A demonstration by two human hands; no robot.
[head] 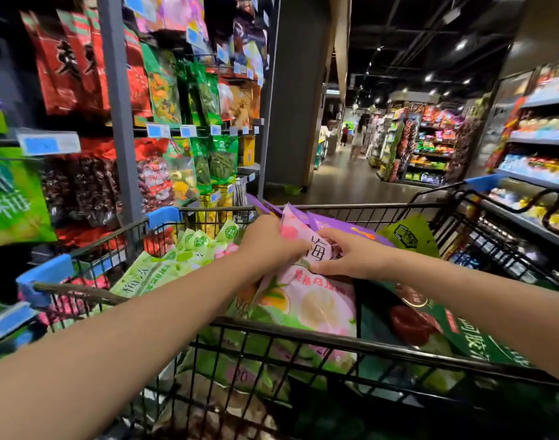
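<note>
The pink snack bag (316,303) stands tilted in the middle of the shopping cart (398,352), its lower part leaning against the near wire wall. The left hand (270,246) grasps its upper left edge, fingers curled over the top. The right hand (344,257) pinches the bag's upper right part between thumb and bent fingers. Purple bags (338,225) stick up just behind it. Light green bags (183,258) lie to its left, and a dark green bag (430,322) with red fruit lies to its right. Hanging snack packs (164,90) fill the rack on the far left. Stocked shelves (541,138) run along the right.
</note>
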